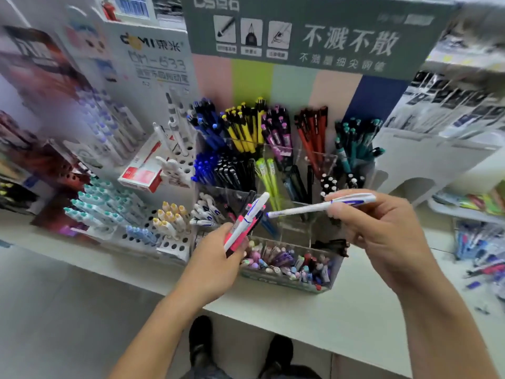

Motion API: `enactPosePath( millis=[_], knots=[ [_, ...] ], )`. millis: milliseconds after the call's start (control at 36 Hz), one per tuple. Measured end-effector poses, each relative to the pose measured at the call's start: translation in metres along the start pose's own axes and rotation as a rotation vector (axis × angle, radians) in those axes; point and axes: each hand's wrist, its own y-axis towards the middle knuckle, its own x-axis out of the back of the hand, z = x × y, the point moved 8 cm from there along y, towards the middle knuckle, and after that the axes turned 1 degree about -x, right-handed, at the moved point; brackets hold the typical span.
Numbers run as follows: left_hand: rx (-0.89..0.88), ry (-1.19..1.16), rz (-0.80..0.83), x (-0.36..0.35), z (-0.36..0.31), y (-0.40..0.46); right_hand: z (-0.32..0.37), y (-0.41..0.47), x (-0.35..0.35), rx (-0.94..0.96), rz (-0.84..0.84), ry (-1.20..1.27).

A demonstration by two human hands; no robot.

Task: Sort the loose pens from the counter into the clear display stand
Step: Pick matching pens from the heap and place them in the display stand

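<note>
My left hand (pixel 218 255) grips a small bunch of pens (pixel 244 225), white, pink and black, pointing up and to the right in front of the clear display stand (pixel 332 274). My right hand (pixel 382 231) pinches a single white pen with blue markings (pixel 314 207), held level, its tip pointing left toward the bunch. The stand's tiered compartments hold blue, yellow, purple, red, teal, black and green pens, with small pastel items in the front tray. Loose pens (pixel 481 266) lie on the counter at the far right.
White perforated pen racks (pixel 175 244) with capped pens stand left of the stand, beside a red and white box (pixel 142 173). A large green sign rises behind. The white counter edge (pixel 300 321) runs diagonally; my shoes show on the floor below.
</note>
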Motion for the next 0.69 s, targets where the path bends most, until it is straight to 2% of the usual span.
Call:
enactPosePath(
  millis=[139,250,444,694],
  knots=[
    [-0.079,0.215,-0.061,0.005,-0.006,0.004,-0.014,0.002,-0.035,-0.105,-0.036,-0.142],
    [-0.071,0.348,-0.059,0.010,-0.006,0.009,-0.037,-0.008,-0.078,-0.157,-0.032,-0.174],
    [-0.132,0.420,-0.022,0.026,0.003,0.018,-0.045,-0.023,-0.129,-0.262,-0.115,0.183],
    [-0.245,0.407,0.090,0.029,0.026,0.026,-0.065,-0.027,-0.153,-0.344,-0.378,0.277]
  ],
)
